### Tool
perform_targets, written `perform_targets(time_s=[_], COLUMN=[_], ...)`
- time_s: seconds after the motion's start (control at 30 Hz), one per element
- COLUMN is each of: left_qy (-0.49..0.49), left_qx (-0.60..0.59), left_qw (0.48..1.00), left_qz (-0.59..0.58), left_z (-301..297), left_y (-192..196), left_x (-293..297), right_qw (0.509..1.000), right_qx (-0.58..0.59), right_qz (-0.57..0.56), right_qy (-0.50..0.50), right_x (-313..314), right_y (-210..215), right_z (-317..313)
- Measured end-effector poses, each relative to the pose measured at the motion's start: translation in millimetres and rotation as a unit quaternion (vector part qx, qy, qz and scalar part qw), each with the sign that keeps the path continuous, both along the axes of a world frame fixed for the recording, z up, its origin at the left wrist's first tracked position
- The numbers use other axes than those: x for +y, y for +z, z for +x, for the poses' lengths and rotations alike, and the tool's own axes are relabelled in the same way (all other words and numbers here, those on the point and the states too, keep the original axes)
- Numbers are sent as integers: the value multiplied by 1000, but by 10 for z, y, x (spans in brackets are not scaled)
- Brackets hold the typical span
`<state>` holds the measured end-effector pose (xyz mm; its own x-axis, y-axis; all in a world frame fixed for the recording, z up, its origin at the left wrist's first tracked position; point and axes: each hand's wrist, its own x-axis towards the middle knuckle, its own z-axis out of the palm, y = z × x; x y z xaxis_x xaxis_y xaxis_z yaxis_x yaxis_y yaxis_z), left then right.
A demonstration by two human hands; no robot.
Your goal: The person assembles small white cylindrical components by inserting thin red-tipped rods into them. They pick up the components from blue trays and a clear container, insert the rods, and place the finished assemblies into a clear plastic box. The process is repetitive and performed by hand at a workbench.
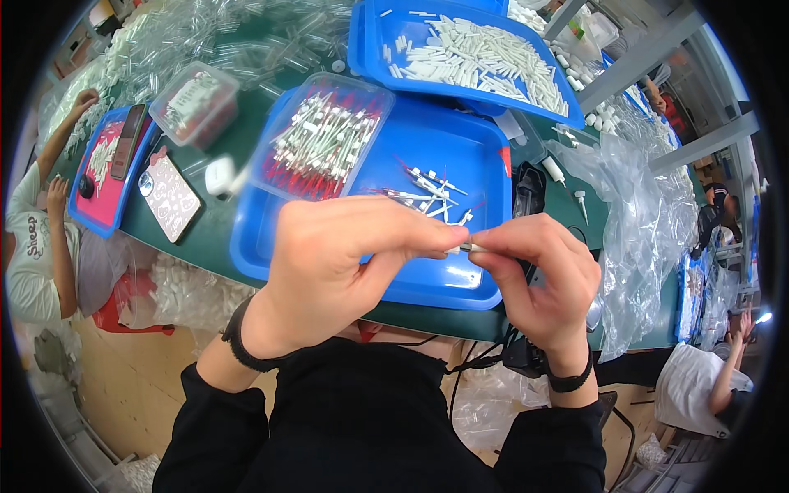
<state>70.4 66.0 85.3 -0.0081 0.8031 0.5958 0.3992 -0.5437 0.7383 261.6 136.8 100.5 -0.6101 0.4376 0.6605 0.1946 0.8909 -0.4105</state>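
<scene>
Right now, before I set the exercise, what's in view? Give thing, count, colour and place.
Table: one, green, beneath trays
Top tray: one, blue, upper centre
Tubes: many, white, top tray
Middle tray: one, blue, centre
Open box: one, clear, middle tray's left
Wired parts: many, white and red, open box; several loose alongside
Second box: one, clear, upper left
Left tray: one, blue and pink, left
Smartphones: two, dark and pale, left
Small case: one, white, left
Plastic sheeting: uncounted, clear, right
Co-workers: several, partly white clothing, edges
Small piece: one, partly white, fingertips
Wristbands: two, black, wrists
Left hand: one, black sleeve, centre
Right hand: one, black sleeve, right of centre
</scene>
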Motion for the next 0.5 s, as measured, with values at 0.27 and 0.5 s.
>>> perform_targets(time_s=[0.27, 0.5], left_qy=[1, -4], left_qx=[-4, 2], left_qw=[1000, 1000], left_qz=[0, -21], left_z=[-22, -75], left_y=[-14, -120], left_x=[-52, -49], right_qw=[1000, 999], right_qx=[8, -41], right_qz=[8, -1], right_qy=[17, 25], right_x=[-21, -13], right_y=[-36, -55], right_z=[-42, -147])
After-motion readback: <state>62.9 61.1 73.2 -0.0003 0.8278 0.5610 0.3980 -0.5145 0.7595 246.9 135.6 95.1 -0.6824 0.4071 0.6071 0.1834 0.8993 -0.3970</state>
